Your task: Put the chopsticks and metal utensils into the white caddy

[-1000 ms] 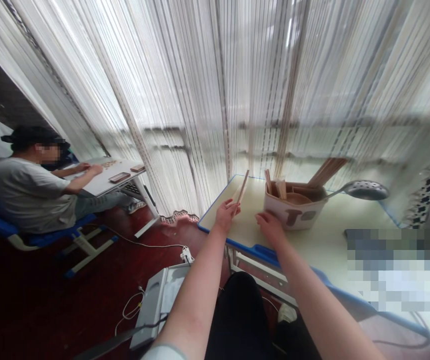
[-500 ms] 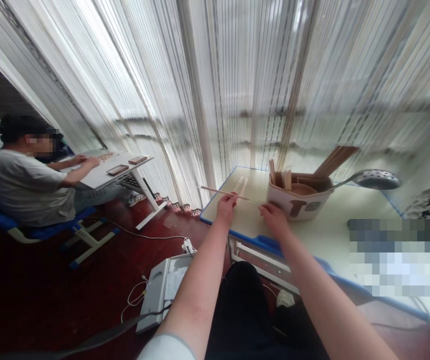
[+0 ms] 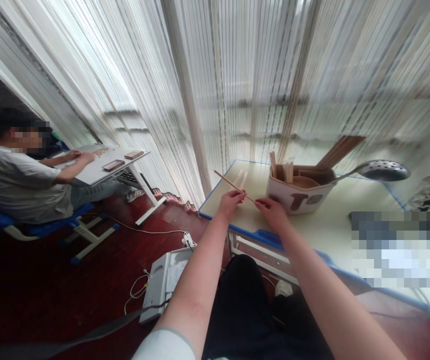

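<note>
Above the cream table, my left hand pinches thin wooden chopsticks near their middle; I cannot tell whether it is one or a pair. They slant down to the right, and their lower end meets the fingertips of my right hand, which are closed on it. Behind my left hand, a few more pale sticks lie on the tabletop. Close to my right hand stands a white box with a brown mark, holding several bundles of sticks and a brown bowl.
A slotted ladle juts from the box to the right. Further right is a blurred-out object. On the left, a person sits at a white table with small pieces and trays. A grey case and cables lie on the red floor.
The chopsticks have tilted, left end up and right end down. My right hand has moved to their lower end and closed on it. The view has shifted slightly.
</note>
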`<state>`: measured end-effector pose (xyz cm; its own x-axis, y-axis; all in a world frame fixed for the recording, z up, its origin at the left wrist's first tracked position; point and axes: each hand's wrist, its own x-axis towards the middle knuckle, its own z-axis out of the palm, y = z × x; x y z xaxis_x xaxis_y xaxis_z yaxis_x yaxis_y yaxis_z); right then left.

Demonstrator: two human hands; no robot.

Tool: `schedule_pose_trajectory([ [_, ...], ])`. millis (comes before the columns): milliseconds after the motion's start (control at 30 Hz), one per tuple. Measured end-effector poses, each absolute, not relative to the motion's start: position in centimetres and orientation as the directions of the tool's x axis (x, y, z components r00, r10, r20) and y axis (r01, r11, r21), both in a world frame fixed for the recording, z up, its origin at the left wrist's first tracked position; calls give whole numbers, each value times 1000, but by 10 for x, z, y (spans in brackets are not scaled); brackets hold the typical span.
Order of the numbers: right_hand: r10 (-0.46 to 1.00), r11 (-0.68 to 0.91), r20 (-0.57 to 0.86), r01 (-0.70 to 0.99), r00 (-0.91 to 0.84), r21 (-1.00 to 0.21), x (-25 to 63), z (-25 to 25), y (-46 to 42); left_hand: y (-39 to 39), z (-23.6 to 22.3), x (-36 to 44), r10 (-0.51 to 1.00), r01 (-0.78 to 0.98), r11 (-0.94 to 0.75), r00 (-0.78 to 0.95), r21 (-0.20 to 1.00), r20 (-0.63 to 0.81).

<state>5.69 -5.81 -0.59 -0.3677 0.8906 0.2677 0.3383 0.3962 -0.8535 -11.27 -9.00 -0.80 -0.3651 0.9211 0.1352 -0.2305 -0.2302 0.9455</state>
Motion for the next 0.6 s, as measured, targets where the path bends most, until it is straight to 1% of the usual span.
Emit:
schedule_pose_trajectory([
  [367,857,452,259,407,-446,-794,56,-10,-54,-94,-3,-110,934,-124,-220,-313,968,172],
  [600,843,475,255,433,-475,-766,55,-8,-55,-94,-1,-108,919,-111,-228,-352,967,177],
])
